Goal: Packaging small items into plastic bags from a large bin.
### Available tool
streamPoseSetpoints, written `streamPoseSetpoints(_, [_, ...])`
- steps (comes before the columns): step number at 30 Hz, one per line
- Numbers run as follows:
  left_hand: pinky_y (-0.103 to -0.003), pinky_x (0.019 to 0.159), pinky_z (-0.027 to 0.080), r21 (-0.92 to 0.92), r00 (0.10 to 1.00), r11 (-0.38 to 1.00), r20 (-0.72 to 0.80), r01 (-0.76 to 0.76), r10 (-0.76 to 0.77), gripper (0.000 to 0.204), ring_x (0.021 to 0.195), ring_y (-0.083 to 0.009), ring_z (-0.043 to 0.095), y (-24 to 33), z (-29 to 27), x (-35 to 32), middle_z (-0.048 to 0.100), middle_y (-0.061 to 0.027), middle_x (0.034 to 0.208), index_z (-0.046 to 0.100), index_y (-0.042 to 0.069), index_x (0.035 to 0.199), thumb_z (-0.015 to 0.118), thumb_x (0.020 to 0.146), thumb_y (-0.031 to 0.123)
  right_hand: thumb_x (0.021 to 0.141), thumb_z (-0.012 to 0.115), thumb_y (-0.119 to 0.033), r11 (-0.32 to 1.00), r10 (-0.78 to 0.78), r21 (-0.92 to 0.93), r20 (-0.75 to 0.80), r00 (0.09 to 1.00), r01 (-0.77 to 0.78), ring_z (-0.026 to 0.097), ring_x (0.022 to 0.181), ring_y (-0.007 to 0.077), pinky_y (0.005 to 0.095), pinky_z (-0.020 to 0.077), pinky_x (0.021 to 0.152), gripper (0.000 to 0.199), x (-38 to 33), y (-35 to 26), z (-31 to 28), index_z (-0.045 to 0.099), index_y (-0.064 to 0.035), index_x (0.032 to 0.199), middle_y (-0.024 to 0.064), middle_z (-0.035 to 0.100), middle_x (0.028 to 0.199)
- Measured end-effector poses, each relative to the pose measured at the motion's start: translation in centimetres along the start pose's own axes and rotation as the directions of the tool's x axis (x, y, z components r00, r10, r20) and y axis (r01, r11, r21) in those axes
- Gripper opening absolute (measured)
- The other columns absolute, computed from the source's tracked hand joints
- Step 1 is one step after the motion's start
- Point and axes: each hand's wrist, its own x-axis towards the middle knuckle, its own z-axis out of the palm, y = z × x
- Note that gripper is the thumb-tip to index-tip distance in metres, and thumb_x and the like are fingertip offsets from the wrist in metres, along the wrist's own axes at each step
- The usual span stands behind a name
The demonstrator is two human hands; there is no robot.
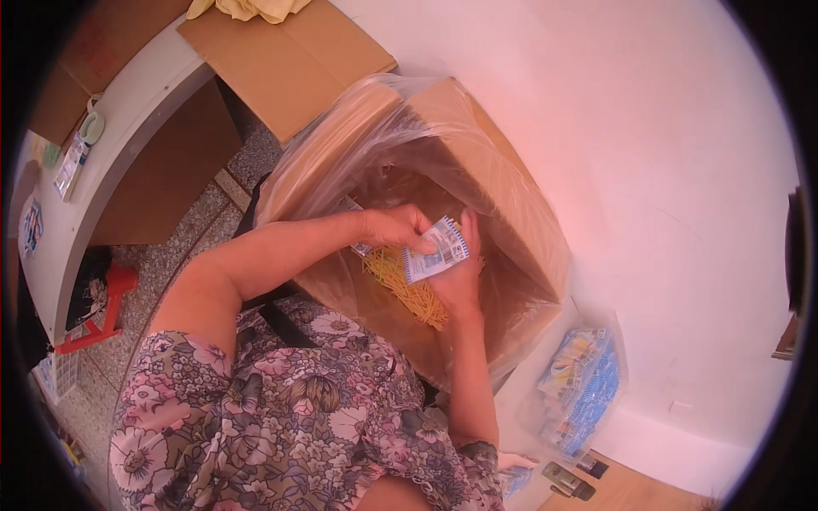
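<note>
Over the inside of a cardboard box, my left hand [399, 228] pinches a small white packet [436, 249] with blue striped edges. My right hand [460, 277] is closed around the packet from behind, its fingers partly hidden by it. A bit of yellow shows at the packet's upper edge, too small to make out. Beneath both hands lies a loose pile of thin yellow sticks [407, 294]. Part of another printed packet [349, 204] shows behind my left forearm. The cardboard box [473, 140] is lined with a clear plastic bag [366, 111].
A clear bag of blue-and-white packets [584, 383] stands right of the box, near a small dark device [568, 481]. To the left curves a white table [128, 128] with a tube [71, 170]. A flat cardboard piece [290, 60] juts in behind; a red stool [106, 311] stands below.
</note>
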Motion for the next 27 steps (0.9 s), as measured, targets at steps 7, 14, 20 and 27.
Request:
streamPoseSetpoints(7, [-0.028, 0.08, 0.048, -0.093, 0.999, 0.995, 0.039, 0.019, -0.015, 0.026, 0.085, -0.012, 0.06, -0.4, -0.1, 0.1, 0.066, -0.0085, 0.095, 0.063, -0.004, 0.102, 0.065, 0.082, 0.013, 0.068, 0.071, -0.025, 0.999, -0.041, -0.029, 0.022, 0.999, 0.042, 0.038, 0.121, 0.035, 0.0412, 0.0334, 0.1, 0.075, 0.3, 0.3, 1.1, 0.036, -0.0025, 0.131, 0.0185, 0.038, 0.132])
streamPoseSetpoints(14, [-0.027, 0.076, 0.048, 0.195, 0.999, 0.981, 0.032, -0.018, 0.012, 0.021, 0.082, -0.011, 0.059, -0.8, -0.4, 0.5, 0.066, -0.0064, 0.091, 0.064, -0.004, 0.094, 0.066, 0.079, 0.01, 0.081, 0.062, -0.015, 0.76, 0.242, 0.588, 0.138, 0.96, -0.276, 0.054, 0.092, 0.0158, 0.0267, 0.0442, 0.081, 0.042, -1.3, 2.7, -0.1, 0.048, -0.0035, 0.119, 0.0086, 0.056, 0.104])
streamPoseSetpoints(20, [-0.027, 0.066, 0.047, 0.5, 0.987, 0.855, 0.147, -0.136, 0.071, 0.015, 0.07, -0.0084, 0.056, -1.4, 0.3, 0.6, 0.063, -0.0042, 0.074, 0.063, -0.007, 0.083, 0.066, 0.075, 0.006, 0.088, 0.054, -0.019, 0.86, 0.39, 0.297, 0.137, 0.91, -0.414, 0.053, 0.07, 0.011, 0.027, 0.044, 0.063, 0.017, -1.3, 0.4, 0.6, 0.057, -0.0026, 0.091, 0.0066, 0.061, 0.078])
streamPoseSetpoints(27, [-0.025, 0.07, 0.047, 0.339, 0.996, 0.941, 0.085, -0.013, -0.017, 0.013, 0.075, -0.0069, 0.056, -1.1, 0.4, 0.4, 0.065, -0.0021, 0.081, 0.065, -0.004, 0.09, 0.063, 0.08, 0.005, 0.086, 0.057, -0.019, 0.873, 0.408, 0.338, -0.108, 0.907, -0.353, 0.047, 0.058, 0.0119, 0.0313, 0.0416, 0.055, 0.022, -1.4, 0.2, 1.0, 0.052, -0.001, 0.076, 0.0064, 0.051, 0.06])
